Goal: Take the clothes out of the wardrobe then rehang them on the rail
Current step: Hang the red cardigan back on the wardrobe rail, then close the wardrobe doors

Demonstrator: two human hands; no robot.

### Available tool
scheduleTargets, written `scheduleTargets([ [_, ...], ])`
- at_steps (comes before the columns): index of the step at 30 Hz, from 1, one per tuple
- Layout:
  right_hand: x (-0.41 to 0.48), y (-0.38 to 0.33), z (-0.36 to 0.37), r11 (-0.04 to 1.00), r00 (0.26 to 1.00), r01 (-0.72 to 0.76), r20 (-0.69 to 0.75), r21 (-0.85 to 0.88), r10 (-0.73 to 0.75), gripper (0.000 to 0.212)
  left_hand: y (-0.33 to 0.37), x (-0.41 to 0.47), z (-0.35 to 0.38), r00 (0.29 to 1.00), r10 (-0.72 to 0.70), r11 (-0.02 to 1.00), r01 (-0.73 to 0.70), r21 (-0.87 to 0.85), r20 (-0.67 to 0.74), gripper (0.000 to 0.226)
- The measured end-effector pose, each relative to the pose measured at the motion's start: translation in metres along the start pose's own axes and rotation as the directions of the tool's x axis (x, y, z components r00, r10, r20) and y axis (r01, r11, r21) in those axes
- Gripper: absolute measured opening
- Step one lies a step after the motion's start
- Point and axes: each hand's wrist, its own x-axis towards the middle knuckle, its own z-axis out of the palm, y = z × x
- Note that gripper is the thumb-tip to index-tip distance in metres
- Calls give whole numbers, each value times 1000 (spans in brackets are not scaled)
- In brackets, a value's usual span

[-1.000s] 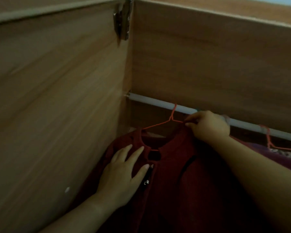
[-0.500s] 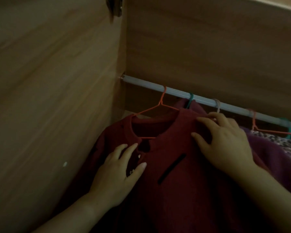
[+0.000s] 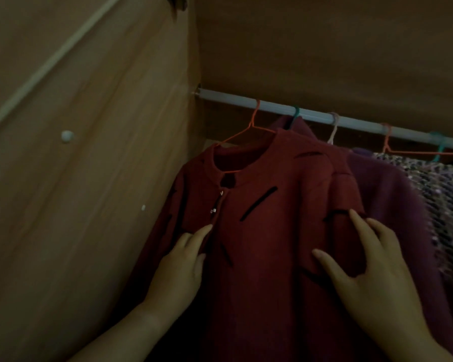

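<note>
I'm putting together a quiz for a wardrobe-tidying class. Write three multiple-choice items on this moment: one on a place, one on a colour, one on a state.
1. Where on the rail does the dark red garment hang?
A) at its left end
B) at its far right end
C) off the rail

2. What colour is its hanger?
A) teal
B) orange
C) black

3. How are the left hand and right hand?
A) gripping the hanger
B) fingers straight, resting on the garment
C) clear of the clothes

Answers:
1. A, no other hook sits left of its hook.
2. B, orange wire shows above the collar.
3. B, both hands lie open on the red cloth.
</note>
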Motion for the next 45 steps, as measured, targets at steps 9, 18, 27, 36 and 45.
scheduleTargets([
  [9,-43,13,-24,998,998,63,-23,4,-63,45,10,-60,-32,999,-25,999,27,-36,44,39],
  [18,-176,-14,-77,979,945,-4,323,202,-62,63,76,-192,-74,833,-297,948,316,38,466,69],
  [27,-322,-11,-169,946,774,-146,629,290,-74,65,192,-324,-157,670,-504,854,292,431,545,82],
  [36,-412,-86,-280,929,494,-119,832,351,-252,82,345,-427,-302,618,-695,537,107,837,367,61],
  [45,-463,-253,-350,653,463,-376,744,658,-483,62,417,-471,-469,714,-680,348,114,930,167,46],
])
